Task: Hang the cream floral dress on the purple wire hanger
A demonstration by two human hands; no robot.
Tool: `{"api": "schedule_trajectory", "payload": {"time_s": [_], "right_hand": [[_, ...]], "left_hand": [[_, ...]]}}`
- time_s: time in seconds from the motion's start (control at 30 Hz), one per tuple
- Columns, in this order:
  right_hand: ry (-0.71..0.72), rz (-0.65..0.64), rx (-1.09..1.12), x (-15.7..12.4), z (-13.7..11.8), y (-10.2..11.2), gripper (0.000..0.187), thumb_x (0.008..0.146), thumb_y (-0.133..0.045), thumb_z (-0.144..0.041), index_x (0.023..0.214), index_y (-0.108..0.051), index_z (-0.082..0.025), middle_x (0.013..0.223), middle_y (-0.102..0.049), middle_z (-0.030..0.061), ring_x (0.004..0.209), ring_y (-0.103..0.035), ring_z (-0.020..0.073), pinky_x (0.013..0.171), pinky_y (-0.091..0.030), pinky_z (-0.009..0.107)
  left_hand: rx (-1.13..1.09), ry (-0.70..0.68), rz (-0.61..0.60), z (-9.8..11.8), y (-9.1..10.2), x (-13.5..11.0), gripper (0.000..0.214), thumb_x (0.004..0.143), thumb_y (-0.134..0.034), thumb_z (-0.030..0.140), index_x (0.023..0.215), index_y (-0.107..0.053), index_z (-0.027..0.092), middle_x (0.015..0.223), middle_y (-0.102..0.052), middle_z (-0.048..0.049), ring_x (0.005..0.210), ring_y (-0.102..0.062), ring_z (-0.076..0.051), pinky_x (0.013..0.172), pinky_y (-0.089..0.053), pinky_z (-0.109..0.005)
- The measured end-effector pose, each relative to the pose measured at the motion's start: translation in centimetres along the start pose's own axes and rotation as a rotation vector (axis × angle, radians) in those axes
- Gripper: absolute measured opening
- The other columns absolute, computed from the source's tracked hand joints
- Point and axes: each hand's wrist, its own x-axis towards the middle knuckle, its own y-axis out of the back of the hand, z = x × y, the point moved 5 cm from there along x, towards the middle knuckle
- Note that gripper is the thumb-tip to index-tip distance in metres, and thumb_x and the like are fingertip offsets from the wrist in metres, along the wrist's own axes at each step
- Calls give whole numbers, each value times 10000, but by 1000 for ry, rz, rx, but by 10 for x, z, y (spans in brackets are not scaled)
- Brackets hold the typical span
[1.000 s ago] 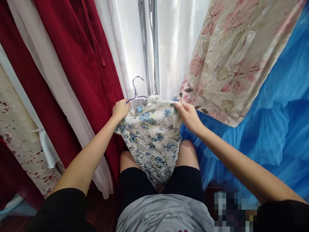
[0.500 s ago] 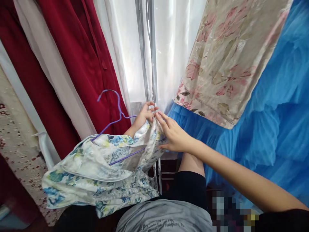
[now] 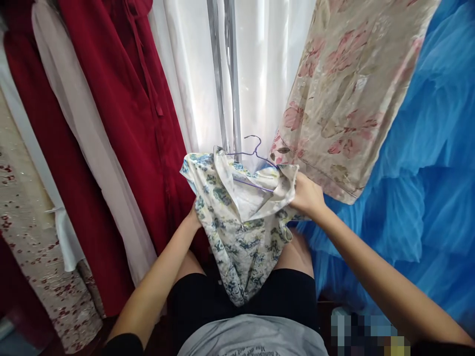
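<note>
I hold a white garment with a blue floral print (image 3: pixel 237 217) in front of my knees. It hangs on a thin purple wire hanger (image 3: pixel 256 151), whose hook pokes up above the fabric. My right hand (image 3: pixel 306 195) is closed on the garment's right shoulder. My left hand (image 3: pixel 193 220) is at the garment's left side, mostly hidden behind the cloth, so its fingers do not show. The garment's lower part drapes down between my legs.
A dark red dress (image 3: pixel 122 109) and a white one (image 3: pixel 74 128) hang at the left. A sheer white curtain and a metal rail post (image 3: pixel 226 74) stand straight ahead. A beige floral dress (image 3: pixel 345 94) and blue tulle (image 3: pixel 426 163) fill the right.
The garment, which was swung out to the left with the hanger exposed, is now back in front of me hanging down. My hands have moved apart to its two sides.
</note>
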Motion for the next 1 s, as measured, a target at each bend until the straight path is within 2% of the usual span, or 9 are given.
{"api": "schedule_trajectory", "payload": {"time_s": [0.13, 0.37, 0.5, 0.6, 0.67, 0.7, 0.83, 0.9, 1.0], "right_hand": [[92, -19, -39, 20, -32, 9, 583, 760, -685, -417, 1308, -620, -230, 1197, -722, 134, 979, -704, 368, 704, -486, 348], [298, -97, -67, 6, -33, 3, 772, 730, -704, -363, 1451, -515, -162, 1320, -653, 184, 1122, -651, 406, 838, -528, 429], [300, -64, -9, -16, -47, -40, 953, 730, -688, -209, 1590, -303, -68, 1616, -358, 281, 1484, -318, 503, 1163, -280, 677], [464, -203, 374, -73, -92, -97, 941, 863, -616, -229, 1655, -126, -101, 1689, -244, 238, 1564, -247, 379, 1249, -241, 586], [527, -267, 664, -128, -119, -129, 811, 932, -578, -267, 1651, -207, -200, 1680, -314, 167, 1555, -298, 332, 1247, -290, 541], [450, -216, 789, -153, -122, -141, 685, 959, -534, -239, 1610, -321, -236, 1641, -397, 144, 1520, -373, 310, 1232, -327, 518], [-268, 117, 999, -217, -82, -170, 313, 967, -588, -331, 1254, -628, -213, 1197, -698, 130, 1099, -666, 281, 944, -539, 428], [-454, 13, 1052, -217, -61, -181, 275, 951, -616, -439, 1050, -663, -187, 910, -708, 76, 830, -661, 236, 759, -536, 356], [-426, -295, 1121, -189, -48, -187, 399, 935, -604, -549, 768, -638, -188, 670, -634, 21, 631, -569, 185, 632, -450, 299]], "left_hand": [[-286, 62, 186, -54, 11, -35, 896, 906, -168, 857, 1339, -640, 231, 1197, -752, -102, 1245, -649, -313, 1028, -546, -469], [-282, 225, 361, -145, -44, -123, 669, 772, -752, 631, 1306, -637, 244, 1377, -677, -104, 1420, -523, -330, 1190, -428, -486], [-405, 368, 507, -156, -92, -157, 582, 741, -815, 540, 1172, -703, 165, 1286, -721, -166, 1285, -638, -361, 1137, -466, -513], [-467, 371, 622, -151, -111, -171, 571, 717, -835, 525, 1114, -730, 127, 1227, -744, -185, 1231, -671, -365, 1094, -501, -483], [-456, 322, 598, -147, -114, -176, 553, 708, -843, 507, 1096, -744, 125, 1197, -756, -184, 1189, -694, -362, 1061, -528, -462], [-440, 295, 578, -146, -114, -178, 538, 727, -830, 500, 1104, -745, 125, 1197, -756, -183, 1171, -704, -354, 1047, -539, -452], [-328, 296, 574, -146, -103, -190, 473, 825, -758, 476, 1129, -737, 114, 1195, -756, -189, 1145, -719, -339, 1005, -568, -438], [-265, 312, 581, -145, -103, -193, 454, 842, -743, 474, 1112, -741, 109, 1184, -758, -192, 1152, -717, -343, 992, -575, -436], [-230, 300, 567, -139, -110, -193, 442, 842, -741, 479, 1091, -747, 113, 1170, -763, -189, 1154, -716, -343, 970, -584, -421]]}}
